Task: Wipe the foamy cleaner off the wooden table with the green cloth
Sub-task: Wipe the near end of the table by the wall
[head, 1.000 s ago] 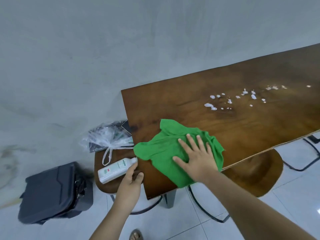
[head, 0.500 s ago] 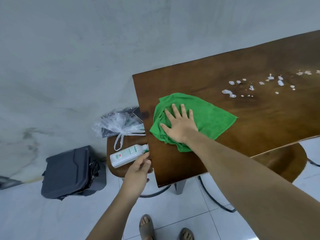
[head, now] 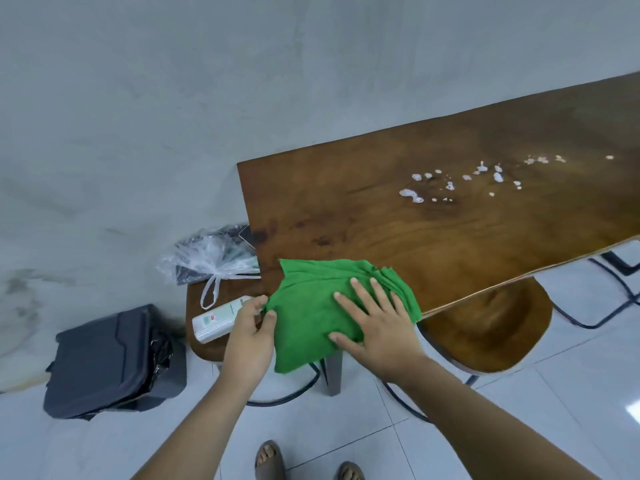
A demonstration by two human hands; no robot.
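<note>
The green cloth (head: 311, 306) lies bunched on the near left corner of the wooden table (head: 381, 237), and its lower part hangs over the table's edge. My right hand (head: 377, 320) presses flat on the cloth with the fingers spread. My left hand (head: 249, 334) pinches the cloth's left edge between thumb and fingers. White blobs of foamy cleaner (head: 410, 195) are scattered in a band across the tabletop, far to the right of the cloth and apart from it.
A white cleaner bottle (head: 214, 320) lies on a round wooden stool (head: 207, 348) left of the table, beside a knotted plastic bag (head: 207, 258). A dark bin (head: 110, 358) stands on the tiled floor. Another wooden seat (head: 491, 327) sits under the table's near edge.
My right hand has dragged the cloth back toward me to the table's near left corner, where it now overhangs. My left hand has left the bottle and taken the cloth's edge.
</note>
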